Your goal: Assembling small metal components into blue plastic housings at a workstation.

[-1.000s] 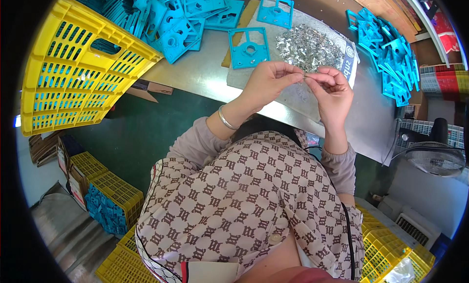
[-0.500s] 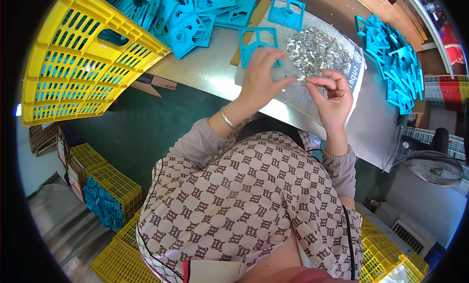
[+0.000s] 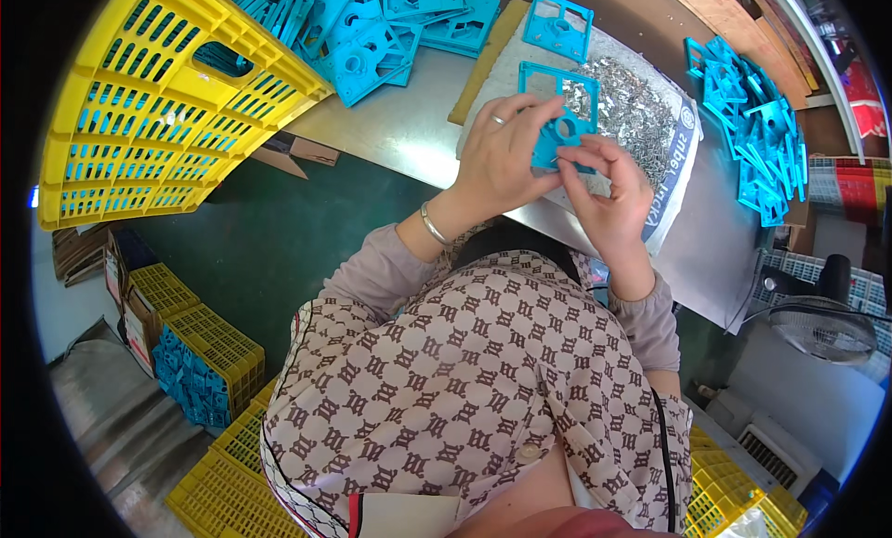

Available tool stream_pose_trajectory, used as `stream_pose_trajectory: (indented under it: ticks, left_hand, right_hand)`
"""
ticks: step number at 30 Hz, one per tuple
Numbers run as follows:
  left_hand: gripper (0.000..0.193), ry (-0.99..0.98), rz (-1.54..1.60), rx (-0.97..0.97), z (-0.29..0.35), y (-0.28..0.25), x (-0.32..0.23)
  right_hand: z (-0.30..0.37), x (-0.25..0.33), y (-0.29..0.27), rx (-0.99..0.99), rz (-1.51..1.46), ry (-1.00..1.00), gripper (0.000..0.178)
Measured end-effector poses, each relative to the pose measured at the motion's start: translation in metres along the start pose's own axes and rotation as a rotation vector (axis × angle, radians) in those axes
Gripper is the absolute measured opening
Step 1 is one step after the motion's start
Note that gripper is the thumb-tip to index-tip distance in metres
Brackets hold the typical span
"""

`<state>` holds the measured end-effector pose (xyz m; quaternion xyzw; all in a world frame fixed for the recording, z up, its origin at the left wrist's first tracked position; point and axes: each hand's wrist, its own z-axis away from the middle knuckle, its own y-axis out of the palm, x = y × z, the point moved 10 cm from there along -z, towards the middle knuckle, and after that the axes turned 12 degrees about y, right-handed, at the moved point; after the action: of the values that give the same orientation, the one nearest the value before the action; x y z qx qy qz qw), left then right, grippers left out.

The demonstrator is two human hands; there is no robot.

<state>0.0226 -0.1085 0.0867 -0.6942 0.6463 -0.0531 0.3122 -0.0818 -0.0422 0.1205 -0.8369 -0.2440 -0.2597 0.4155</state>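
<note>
Tabletop (image 3: 372, 134): shiny metal, stretched below the left grip (image 3: 502, 162).
Floor (image 3: 288, 231): dark green, lay left of that grip.
Wall (image 3: 70, 301): pale, stood far left of it.
Fan (image 3: 822, 332): stood right of the right grip (image 3: 609, 185).
Light (image 3: 423, 154): glared beside the left grip.

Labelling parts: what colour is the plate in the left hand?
Turquoise blue; the plate shows best in the head view.

Table (image 3: 386, 134) lies open at left — yellow crate (image 3: 175, 101) blocks beyond
</note>
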Motion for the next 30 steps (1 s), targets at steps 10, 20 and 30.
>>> stream_pose_trajectory:
  ticks: [10, 20, 30]
  left_hand:
    - [0.074, 0.095, -0.011, -0.032, -0.010, -0.010, -0.018]
    - [0.078, -0.002, 0.201, -0.002, -0.034, 0.039, 0.017]
    - [0.086, -0.041, 0.241, 0.115, -0.096, 0.153, 0.101]
  right_hand:
    - [0.009, 0.039, 0.001, 0.140, 0.114, -0.277, 0.030]
    - [0.013, 0.020, -0.016, 0.030, 0.268, -0.310, 0.037]
    - [0.021, -0.008, -0.057, -0.112, 0.292, -0.138, 0.038]
